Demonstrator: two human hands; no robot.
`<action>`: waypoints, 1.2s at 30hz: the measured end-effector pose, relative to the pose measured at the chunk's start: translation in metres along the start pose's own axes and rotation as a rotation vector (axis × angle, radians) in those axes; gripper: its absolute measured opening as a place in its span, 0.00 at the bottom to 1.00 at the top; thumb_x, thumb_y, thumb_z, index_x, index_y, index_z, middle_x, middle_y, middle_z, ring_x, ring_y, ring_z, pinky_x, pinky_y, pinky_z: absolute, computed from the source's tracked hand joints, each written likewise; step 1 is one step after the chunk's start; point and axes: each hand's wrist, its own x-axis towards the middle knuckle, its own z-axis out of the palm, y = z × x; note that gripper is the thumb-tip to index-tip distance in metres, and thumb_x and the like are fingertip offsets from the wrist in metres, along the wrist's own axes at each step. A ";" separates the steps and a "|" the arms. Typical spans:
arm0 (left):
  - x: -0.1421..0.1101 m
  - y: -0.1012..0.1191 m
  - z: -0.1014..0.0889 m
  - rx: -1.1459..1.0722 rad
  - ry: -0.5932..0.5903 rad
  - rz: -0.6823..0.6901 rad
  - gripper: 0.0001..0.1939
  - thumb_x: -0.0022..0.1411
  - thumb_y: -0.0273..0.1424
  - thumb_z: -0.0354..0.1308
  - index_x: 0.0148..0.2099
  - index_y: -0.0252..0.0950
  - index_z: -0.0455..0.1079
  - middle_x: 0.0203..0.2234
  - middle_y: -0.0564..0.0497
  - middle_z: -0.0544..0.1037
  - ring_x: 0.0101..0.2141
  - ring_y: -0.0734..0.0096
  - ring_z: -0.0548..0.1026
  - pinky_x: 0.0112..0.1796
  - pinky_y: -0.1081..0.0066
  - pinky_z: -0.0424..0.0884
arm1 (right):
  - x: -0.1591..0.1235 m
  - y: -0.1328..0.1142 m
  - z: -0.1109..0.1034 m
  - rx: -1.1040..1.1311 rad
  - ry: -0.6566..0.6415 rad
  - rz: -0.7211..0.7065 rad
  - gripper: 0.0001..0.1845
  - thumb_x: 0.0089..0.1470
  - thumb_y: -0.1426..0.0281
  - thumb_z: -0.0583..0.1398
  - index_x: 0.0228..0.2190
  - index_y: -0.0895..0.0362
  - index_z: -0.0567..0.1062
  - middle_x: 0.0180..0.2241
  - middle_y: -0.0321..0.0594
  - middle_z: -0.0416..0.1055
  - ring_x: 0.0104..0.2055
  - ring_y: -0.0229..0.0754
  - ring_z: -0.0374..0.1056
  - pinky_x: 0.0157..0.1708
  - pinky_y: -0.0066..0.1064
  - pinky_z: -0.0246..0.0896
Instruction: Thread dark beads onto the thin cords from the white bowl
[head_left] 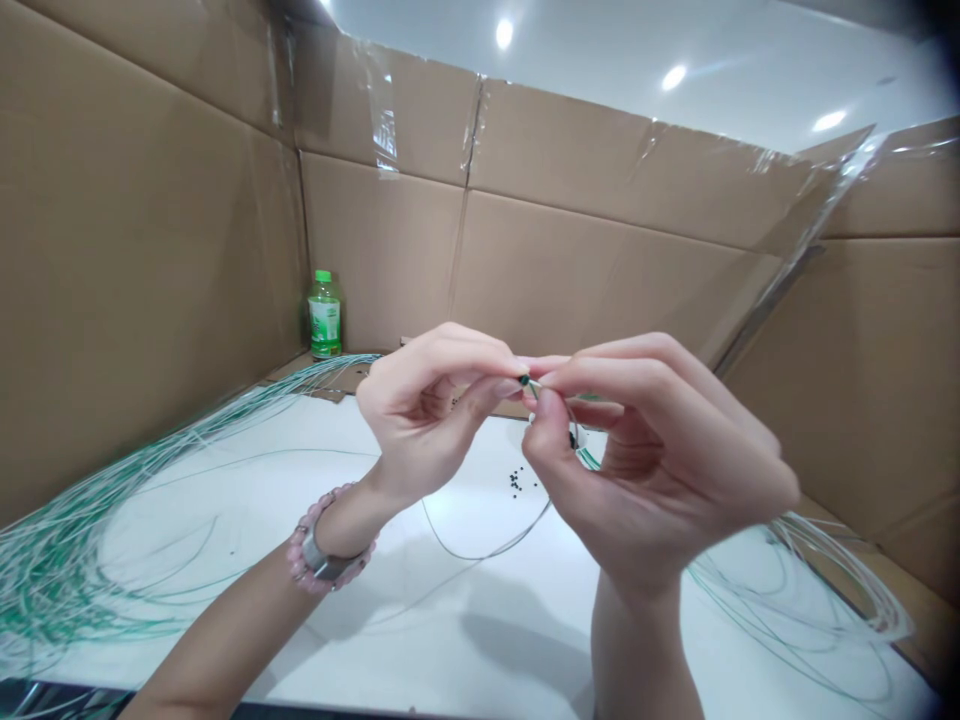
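Both hands are raised above the white table, fingertips meeting. My left hand (424,410) pinches a small black bead (523,380) between finger and thumb, and a pink beaded bracelet (322,540) circles its wrist. My right hand (652,460) grips a thin wire (534,386) right beside that bead. The wire's lower length (487,553) sags in a loop below my hands. Several loose black beads (516,480) lie on the table beneath them. My fingers hide part of the wire.
Long coils of green and white wire (90,530) spread across the left of the white table (450,640), with more coils (795,600) at the right. Cardboard walls (562,270) surround the table on three sides. A green-capped plastic bottle (325,315) stands in the back left corner.
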 end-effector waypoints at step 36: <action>0.003 -0.005 -0.006 0.096 -0.065 0.047 0.08 0.57 0.23 0.63 0.37 0.42 0.76 0.26 0.54 0.78 0.26 0.77 0.75 0.24 0.75 0.73 | 0.000 0.005 -0.004 -0.017 -0.111 0.039 0.10 0.51 0.81 0.61 0.28 0.52 0.75 0.26 0.34 0.69 0.26 0.33 0.66 0.22 0.24 0.71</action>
